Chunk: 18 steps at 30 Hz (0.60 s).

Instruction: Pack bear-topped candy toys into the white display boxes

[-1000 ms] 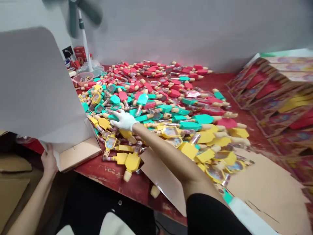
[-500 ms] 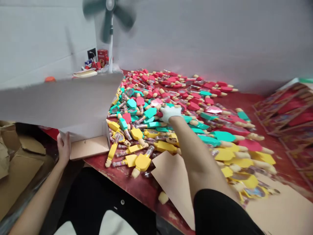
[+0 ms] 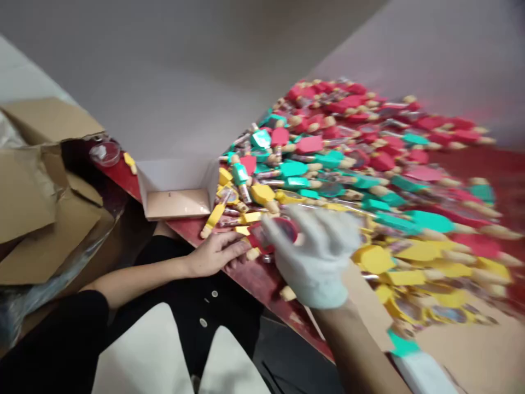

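Note:
My right hand [image 3: 314,249], in a white glove, is closed round a red toy [image 3: 274,232] with an oval front, above the near edge of the red table. My bare left hand [image 3: 217,253] is at the toy's left end, fingers together; whether it grips the toy is hard to tell. Close behind lie yellow toys [image 3: 262,193] and green toys [image 3: 295,168]. An open box [image 3: 178,203] with tall white walls stands behind my left hand, a flat cardboard piece visible at its bottom.
Red toys [image 3: 348,104] are heaped toward the back of the table [image 3: 463,164]. Flat cardboard [image 3: 471,350] lies at the near right. Opened brown cartons [image 3: 53,202] stand at the left. A round clear container [image 3: 105,153] sits on the table's left part.
My right hand has come back from the heap with a red toy. My left hand has left the box and moved right to meet it. The view has turned down and left.

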Available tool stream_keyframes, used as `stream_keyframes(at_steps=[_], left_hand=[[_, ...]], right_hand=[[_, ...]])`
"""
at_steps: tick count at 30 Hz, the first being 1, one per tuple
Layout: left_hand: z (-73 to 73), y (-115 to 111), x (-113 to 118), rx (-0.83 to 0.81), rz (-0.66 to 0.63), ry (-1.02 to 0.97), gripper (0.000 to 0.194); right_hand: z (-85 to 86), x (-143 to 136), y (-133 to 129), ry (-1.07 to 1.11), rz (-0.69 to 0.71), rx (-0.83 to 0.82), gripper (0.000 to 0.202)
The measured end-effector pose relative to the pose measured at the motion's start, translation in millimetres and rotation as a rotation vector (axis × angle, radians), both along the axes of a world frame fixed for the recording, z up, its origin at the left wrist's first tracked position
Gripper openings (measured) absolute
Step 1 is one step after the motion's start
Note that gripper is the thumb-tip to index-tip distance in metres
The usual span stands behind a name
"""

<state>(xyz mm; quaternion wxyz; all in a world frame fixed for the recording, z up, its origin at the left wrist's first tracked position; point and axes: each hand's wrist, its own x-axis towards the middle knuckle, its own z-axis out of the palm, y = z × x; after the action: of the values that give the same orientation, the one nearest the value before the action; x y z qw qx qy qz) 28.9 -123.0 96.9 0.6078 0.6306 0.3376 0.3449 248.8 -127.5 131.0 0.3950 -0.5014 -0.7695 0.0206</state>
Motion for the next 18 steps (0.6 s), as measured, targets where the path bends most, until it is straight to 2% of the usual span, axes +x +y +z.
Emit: stream_keyframes(at_steps=[3,5,6,8,9,10,12,14,16,18], left_hand=[[-21.6,-13.8,-10.9,0.179,0.21,0.048,0.055],[-28.0,-17.6,-34.7,0.365,0.278,0.121,0.053],[-28.0,-14.3,-50.8,0.463,0.36,0.147,0.053],[-24.2,6.6,-89.1,0.629,0.673,0.146,0.057],[-22.1,24.1,-109.4,0.673,0.866,0.122,0.06],[-20.9,44.9,-128.9,0.668,1.005,0.08,0.058],[-23.5,89.4,-160.5,0.63,0.964,-0.004,0.063],[-31.6,125.3,-177.6,0.5,0.871,-0.064,0.067],[-41.6,144.6,-181.3,0.405,0.837,-0.086,0.07],[-50.1,149.5,-177.4,0.385,0.843,-0.08,0.069]], right_hand=[[-20.2,-24.7,-12.3,0.302,0.007,-0.181,0.062],[-22.8,-41.1,-8.8,0.435,0.056,-0.368,0.058],[-22.4,-51.4,-3.6,0.513,0.056,-0.422,0.05],[-21.9,-77.4,14.1,0.634,0.046,-0.419,0.036],[-23.6,-93.1,26.5,0.651,0.059,-0.36,0.033],[-27.1,-110.1,40.7,0.647,0.084,-0.287,0.034],[-39.9,-145.4,72.0,0.591,0.141,-0.179,0.035],[-56.1,-176.9,101.7,0.497,0.181,-0.174,0.033],[-68.2,-198.4,125.0,0.369,0.231,-0.25,0.031],[-70.7,-208.8,140.3,0.203,0.287,-0.318,0.031]])
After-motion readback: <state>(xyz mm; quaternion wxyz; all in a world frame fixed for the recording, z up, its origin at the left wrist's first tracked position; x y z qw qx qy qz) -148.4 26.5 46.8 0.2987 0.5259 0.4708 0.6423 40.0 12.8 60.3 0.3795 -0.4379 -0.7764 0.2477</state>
